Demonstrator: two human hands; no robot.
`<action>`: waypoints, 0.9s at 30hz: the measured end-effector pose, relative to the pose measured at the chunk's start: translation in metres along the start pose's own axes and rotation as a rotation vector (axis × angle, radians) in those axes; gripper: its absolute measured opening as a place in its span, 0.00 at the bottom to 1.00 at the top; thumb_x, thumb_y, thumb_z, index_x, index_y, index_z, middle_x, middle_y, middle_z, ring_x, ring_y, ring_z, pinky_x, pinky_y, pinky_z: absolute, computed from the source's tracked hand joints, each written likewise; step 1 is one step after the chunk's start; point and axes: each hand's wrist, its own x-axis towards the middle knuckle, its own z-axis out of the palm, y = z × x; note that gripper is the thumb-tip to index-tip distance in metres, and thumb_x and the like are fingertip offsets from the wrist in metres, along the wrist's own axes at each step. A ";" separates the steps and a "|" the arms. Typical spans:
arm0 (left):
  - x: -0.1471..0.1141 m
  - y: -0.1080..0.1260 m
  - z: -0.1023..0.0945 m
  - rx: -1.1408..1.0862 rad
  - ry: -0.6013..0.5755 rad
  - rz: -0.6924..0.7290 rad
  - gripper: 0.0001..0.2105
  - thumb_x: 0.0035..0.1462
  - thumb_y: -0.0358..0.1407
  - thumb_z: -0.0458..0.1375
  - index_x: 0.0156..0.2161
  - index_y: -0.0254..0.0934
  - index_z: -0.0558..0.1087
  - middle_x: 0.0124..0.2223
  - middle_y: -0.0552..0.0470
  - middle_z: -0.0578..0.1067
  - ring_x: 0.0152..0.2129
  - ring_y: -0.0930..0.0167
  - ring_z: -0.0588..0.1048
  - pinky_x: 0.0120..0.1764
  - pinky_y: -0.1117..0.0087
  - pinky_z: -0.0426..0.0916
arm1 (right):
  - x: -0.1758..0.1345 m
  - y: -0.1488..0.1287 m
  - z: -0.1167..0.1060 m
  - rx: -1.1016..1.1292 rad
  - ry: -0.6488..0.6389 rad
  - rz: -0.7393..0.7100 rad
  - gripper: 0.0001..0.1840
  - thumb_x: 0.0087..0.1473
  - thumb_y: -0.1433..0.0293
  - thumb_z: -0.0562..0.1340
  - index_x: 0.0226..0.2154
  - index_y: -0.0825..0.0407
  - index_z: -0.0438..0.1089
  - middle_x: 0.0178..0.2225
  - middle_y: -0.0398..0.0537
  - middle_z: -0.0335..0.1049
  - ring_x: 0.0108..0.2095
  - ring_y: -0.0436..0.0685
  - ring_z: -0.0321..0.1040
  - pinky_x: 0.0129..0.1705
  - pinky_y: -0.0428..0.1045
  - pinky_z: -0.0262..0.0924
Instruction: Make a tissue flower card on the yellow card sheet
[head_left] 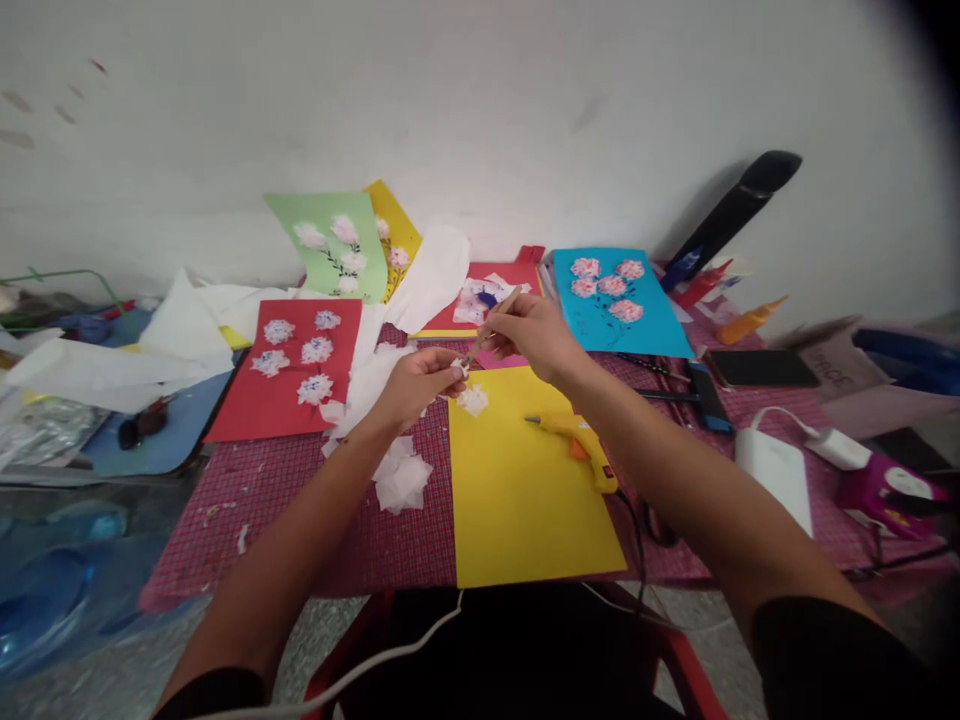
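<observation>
My left hand pinches a small white tissue flower above the top edge of a yellow paper sheet. My right hand holds a thin wooden stick, whose tip points down at that flower. A second white tissue flower lies on the yellow sheet just below my hands. A yellow glue gun rests on the sheet's right side, under my right forearm.
A red card with white flowers lies at left, a green card leans on the wall, and a blue card lies at right. Loose tissue pieces, a phone, a white power bank and bottles crowd the checked cloth.
</observation>
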 end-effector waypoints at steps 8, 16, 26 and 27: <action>0.016 -0.007 0.003 0.041 -0.065 0.025 0.16 0.50 0.40 0.70 0.39 0.34 0.72 0.30 0.51 0.79 0.27 0.71 0.78 0.33 0.70 0.73 | 0.019 0.016 -0.004 0.072 -0.054 -0.017 0.06 0.51 0.70 0.68 0.29 0.50 0.69 0.17 0.36 0.64 0.14 0.46 0.56 0.15 0.43 0.52; 0.029 -0.019 -0.004 0.147 -0.091 0.016 0.16 0.52 0.43 0.68 0.38 0.34 0.72 0.31 0.50 0.79 0.27 0.71 0.77 0.33 0.70 0.72 | 0.039 0.023 -0.008 -0.149 -0.152 -0.068 0.17 0.55 0.62 0.70 0.23 0.50 0.66 0.18 0.43 0.69 0.17 0.49 0.62 0.17 0.46 0.57; 0.040 -0.036 -0.007 0.510 -0.089 0.037 0.08 0.54 0.39 0.63 0.34 0.34 0.76 0.30 0.53 0.77 0.25 0.72 0.71 0.28 0.72 0.62 | 0.056 0.030 0.008 -0.655 -0.232 -0.128 0.19 0.60 0.69 0.62 0.19 0.50 0.61 0.17 0.43 0.67 0.18 0.50 0.63 0.23 0.48 0.54; 0.040 -0.036 -0.007 0.547 -0.101 0.036 0.08 0.55 0.39 0.62 0.33 0.35 0.76 0.30 0.53 0.77 0.25 0.72 0.71 0.28 0.72 0.61 | 0.055 0.029 0.009 -0.689 -0.234 -0.129 0.19 0.60 0.69 0.63 0.19 0.50 0.61 0.16 0.43 0.67 0.19 0.50 0.62 0.24 0.48 0.53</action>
